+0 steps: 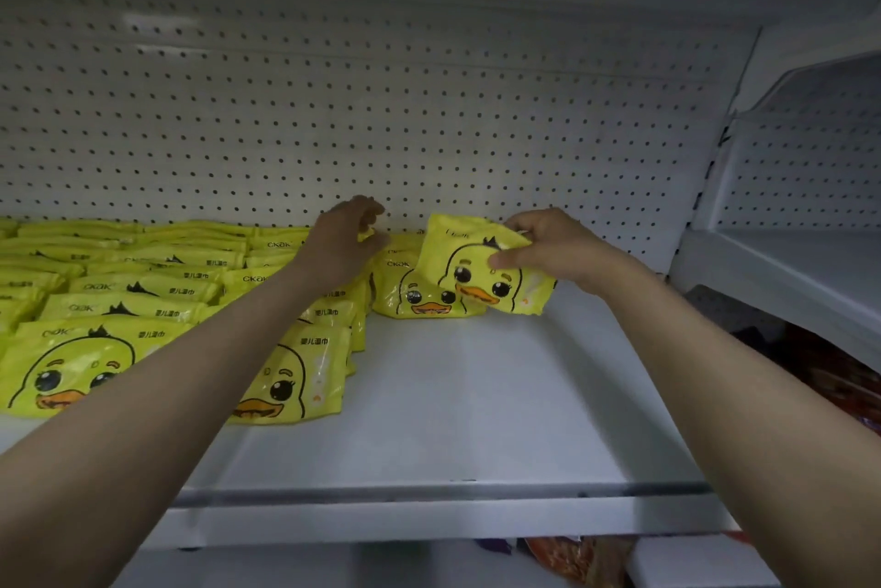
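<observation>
Forearms (181, 377) out over the white shelf (476, 406): stocking yellow duck packs, one in hand.

Right hand (548, 249) pinches the duck pack (476, 275) by its upper right corner, thumb on the face, fingers curled behind. The pack hangs tilted at the shelf's back, overlapping a flat pack (412, 296) that lies beneath it. Left hand (345, 249) is at the pegboard (381, 110), fingers curled over the rearmost packs of the stocked rows (143, 296); cannot tell if it grips one or only steadies it. Step looks like placing, with the row's right end being extended. Next move likely calls for lowering the held pack flat, face up, onto or just beside the flat pack, square with the rows, then letting the pinch go. Bare shelf remains to the right.
</observation>
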`<action>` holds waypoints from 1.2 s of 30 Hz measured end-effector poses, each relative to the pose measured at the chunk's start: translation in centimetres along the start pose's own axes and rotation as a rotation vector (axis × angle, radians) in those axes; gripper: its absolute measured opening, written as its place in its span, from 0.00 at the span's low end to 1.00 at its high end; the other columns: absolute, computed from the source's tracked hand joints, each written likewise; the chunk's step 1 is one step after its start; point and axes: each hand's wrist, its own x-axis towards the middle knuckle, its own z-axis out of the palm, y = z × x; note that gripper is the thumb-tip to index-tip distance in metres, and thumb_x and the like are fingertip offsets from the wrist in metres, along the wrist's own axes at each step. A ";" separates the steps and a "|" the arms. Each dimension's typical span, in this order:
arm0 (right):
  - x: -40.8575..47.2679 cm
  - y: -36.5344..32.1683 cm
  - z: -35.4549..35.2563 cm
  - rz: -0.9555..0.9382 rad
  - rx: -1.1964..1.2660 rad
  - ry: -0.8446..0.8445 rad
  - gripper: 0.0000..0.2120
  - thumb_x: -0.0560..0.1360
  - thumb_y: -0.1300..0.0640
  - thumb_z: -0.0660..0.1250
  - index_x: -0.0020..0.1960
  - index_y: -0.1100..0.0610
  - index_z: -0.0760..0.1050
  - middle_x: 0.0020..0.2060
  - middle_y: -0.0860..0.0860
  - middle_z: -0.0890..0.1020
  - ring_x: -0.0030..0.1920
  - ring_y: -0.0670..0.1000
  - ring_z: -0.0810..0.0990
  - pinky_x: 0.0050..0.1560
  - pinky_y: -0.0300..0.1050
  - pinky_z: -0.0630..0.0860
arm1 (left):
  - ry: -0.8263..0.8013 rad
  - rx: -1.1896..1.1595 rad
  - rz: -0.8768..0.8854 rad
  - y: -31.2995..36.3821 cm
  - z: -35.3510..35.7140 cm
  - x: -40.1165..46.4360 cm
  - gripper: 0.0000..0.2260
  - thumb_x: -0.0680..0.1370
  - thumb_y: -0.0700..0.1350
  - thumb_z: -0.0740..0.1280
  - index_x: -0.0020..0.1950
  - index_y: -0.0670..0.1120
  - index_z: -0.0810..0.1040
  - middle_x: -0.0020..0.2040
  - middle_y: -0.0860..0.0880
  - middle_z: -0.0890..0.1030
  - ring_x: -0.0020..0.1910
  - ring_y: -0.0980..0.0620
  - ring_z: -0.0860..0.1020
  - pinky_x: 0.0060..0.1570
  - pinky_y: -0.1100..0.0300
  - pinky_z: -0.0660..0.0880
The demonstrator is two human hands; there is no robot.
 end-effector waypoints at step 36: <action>2.1 1.0 9.2 -0.200 -0.801 0.070 0.34 0.69 0.44 0.74 0.71 0.50 0.67 0.67 0.52 0.72 0.69 0.55 0.66 0.61 0.53 0.72 | -0.358 0.508 -0.085 2.7 1.1 -5.9 0.27 0.78 0.55 0.64 0.76 0.56 0.62 0.74 0.45 0.64 0.75 0.44 0.57 0.72 0.50 0.57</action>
